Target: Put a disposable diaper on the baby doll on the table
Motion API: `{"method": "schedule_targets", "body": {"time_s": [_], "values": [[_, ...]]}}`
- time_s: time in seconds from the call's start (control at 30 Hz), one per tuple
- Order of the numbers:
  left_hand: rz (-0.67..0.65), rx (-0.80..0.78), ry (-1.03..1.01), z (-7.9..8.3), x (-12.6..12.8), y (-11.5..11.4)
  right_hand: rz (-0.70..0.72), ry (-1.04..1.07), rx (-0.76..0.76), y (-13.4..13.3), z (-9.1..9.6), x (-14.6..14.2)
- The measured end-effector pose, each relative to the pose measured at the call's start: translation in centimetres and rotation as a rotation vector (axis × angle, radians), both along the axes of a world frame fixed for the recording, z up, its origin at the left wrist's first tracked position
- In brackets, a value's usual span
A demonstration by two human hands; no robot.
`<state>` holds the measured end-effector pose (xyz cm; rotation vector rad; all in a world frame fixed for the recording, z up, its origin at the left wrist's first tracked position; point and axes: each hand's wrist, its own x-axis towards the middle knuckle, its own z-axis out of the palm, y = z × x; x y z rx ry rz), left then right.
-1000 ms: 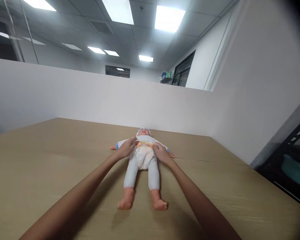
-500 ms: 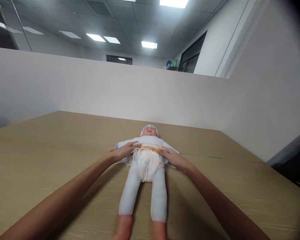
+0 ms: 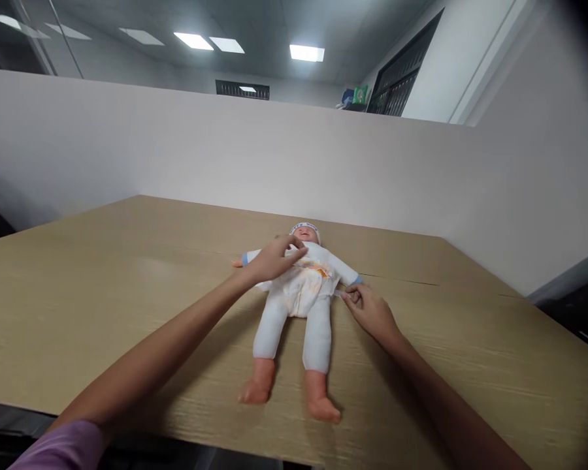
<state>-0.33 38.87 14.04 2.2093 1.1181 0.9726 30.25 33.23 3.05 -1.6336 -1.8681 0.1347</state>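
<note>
A baby doll [image 3: 298,300] lies on its back on the wooden table [image 3: 102,287], head away from me, in white clothes, a cap and a diaper with a yellow band. My left hand [image 3: 273,258] rests on the doll's chest with its fingers curled over the white cloth. Beside the doll's hip, my right hand [image 3: 367,307] pinches an edge of the diaper or cloth between thumb and fingers.
A white partition wall [image 3: 225,156] runs along the table's far and right sides. The table's near edge [image 3: 186,437] lies close below the doll's feet. A dark rack [image 3: 578,307] shows at the right.
My left hand has moved up from the doll's waist onto its chest. My right hand has slid out to the doll's hip side and pinched the cloth. The camera has pulled back.
</note>
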Motion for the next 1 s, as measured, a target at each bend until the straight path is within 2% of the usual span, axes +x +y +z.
{"method": "schedule_targets", "body": {"time_s": [0.07,0.13,0.27,0.43,0.57,0.73,0.87,1.0], "values": [[-0.102,0.159,0.156,-0.5,2.0,-0.5,-0.011,-0.03,-0.014,-0.1,-0.7,0.2],[-0.127,0.239,0.288,-1.4,3.6,-0.5,-0.027,-0.022,-0.029,0.3,-1.3,0.3],[-0.011,0.285,0.394,-3.2,5.0,0.0,-0.072,0.006,-0.05,1.0,-2.0,0.1],[0.001,0.289,0.399,-3.5,5.0,0.1,-0.124,0.103,-0.144,0.9,-1.8,-0.1],[-0.021,0.305,0.412,-3.4,5.0,0.0,-0.016,0.275,-0.253,0.5,-0.2,0.3],[-0.002,0.282,0.401,-3.3,4.9,-0.2,0.077,0.401,-0.303,0.9,2.9,-0.1],[-0.007,0.253,0.403,-3.4,4.8,-0.3,0.136,0.404,-0.293,2.6,5.3,-2.6],[0.0,0.259,0.395,-3.5,4.8,-0.2,0.202,0.337,-0.311,4.7,6.6,-5.7]]}}
